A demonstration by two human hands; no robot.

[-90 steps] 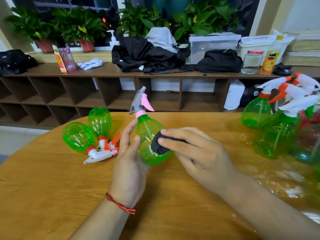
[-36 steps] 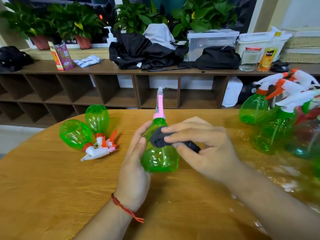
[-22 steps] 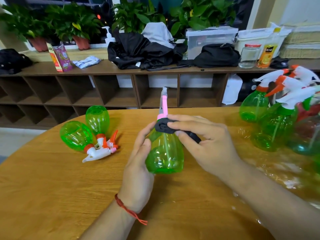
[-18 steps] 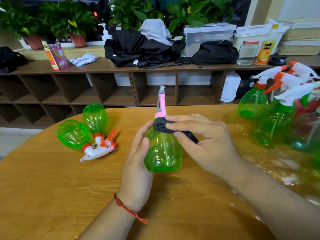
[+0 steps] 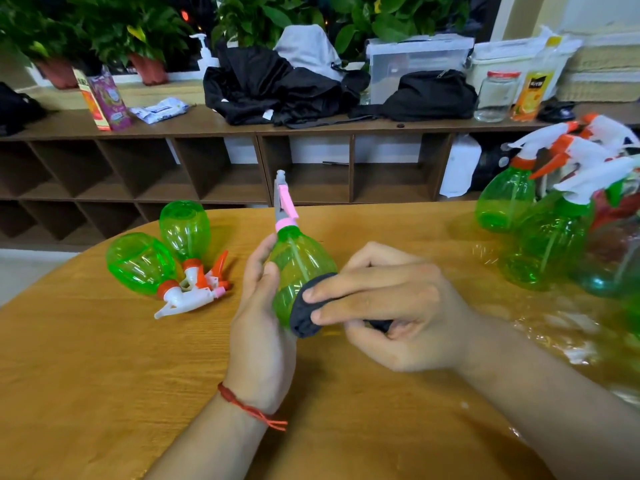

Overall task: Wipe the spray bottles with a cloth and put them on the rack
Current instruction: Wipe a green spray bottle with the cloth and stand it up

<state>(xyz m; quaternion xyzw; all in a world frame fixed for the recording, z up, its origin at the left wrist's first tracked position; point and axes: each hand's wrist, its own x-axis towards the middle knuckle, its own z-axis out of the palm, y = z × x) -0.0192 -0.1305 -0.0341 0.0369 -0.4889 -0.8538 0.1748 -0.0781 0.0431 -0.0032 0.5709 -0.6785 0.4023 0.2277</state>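
Spray bottle (image 5: 301, 268) is being held near upright between both hands, nozzle up: left hand (image 5: 259, 327) gripping its left side, right hand (image 5: 391, 313) pinching a dark cloth (image 5: 304, 317) against its lower right. Other upright bottles (image 5: 550, 247) are crowding the table (image 5: 104, 375) at far right, perhaps on the rack, nearer the right hand, with open tabletop lying between.

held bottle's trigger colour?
Pink trigger on a grey sprayer head, seen in the head view.
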